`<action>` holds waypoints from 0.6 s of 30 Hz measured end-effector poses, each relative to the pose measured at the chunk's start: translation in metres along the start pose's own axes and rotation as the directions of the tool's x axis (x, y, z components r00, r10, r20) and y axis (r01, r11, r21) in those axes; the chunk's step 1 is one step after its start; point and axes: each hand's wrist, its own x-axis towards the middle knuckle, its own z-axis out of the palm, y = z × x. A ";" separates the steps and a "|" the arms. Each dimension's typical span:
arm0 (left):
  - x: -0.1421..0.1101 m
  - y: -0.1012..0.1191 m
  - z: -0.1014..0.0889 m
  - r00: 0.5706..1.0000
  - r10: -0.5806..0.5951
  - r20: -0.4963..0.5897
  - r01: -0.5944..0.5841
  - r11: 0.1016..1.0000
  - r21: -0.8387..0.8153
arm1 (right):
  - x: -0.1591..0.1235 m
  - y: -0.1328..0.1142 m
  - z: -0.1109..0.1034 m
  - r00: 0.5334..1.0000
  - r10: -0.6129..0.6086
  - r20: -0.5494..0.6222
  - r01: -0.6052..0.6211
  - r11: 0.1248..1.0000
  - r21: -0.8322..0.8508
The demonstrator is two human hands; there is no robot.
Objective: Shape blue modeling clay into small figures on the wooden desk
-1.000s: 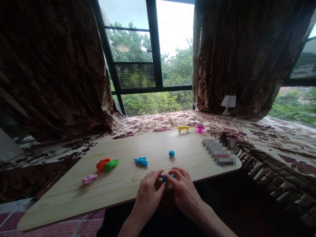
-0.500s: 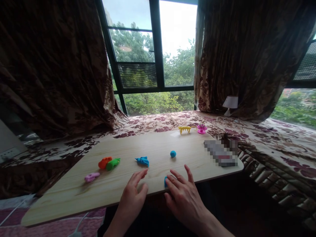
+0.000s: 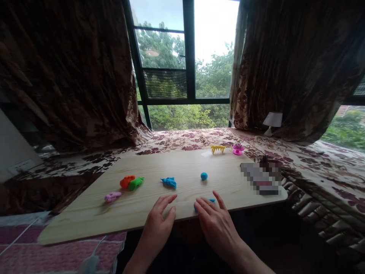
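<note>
My right hand (image 3: 213, 215) lies flat over a piece of blue modelling clay (image 3: 211, 200) near the front edge of the board (image 3: 137, 207). Its fingers are stretched out, the thumb side is partly hidden, and most of the clay is covered. To the left, my left hand (image 3: 161, 215) is open and holds nothing, resting at the same edge with fingers apart. Beyond it sits a lumpy, pointed blue clay piece (image 3: 169, 182). A blue clay ball (image 3: 203, 176) stands farther back, ahead of my right hand.
Orange clay (image 3: 127, 181), green clay (image 3: 136, 183) and pink clay (image 3: 113, 196) lie on the left. Along the back are a yellow many-legged toy (image 3: 218, 148) and a pink stand (image 3: 237, 149). A blurred-out flat object (image 3: 261, 180) rests at right; a white lamp (image 3: 273, 120) stands beyond.
The view has shifted, so the scene sits farther right. Under my right hand the blue clay now shows on both sides of the fingers. My left hand stays open.
</note>
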 end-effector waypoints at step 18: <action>-0.001 0.005 -0.007 0.999 0.027 -0.030 -0.026 0.999 0.018 | 0.013 -0.007 0.010 0.996 -0.006 0.094 0.015 0.995 -0.102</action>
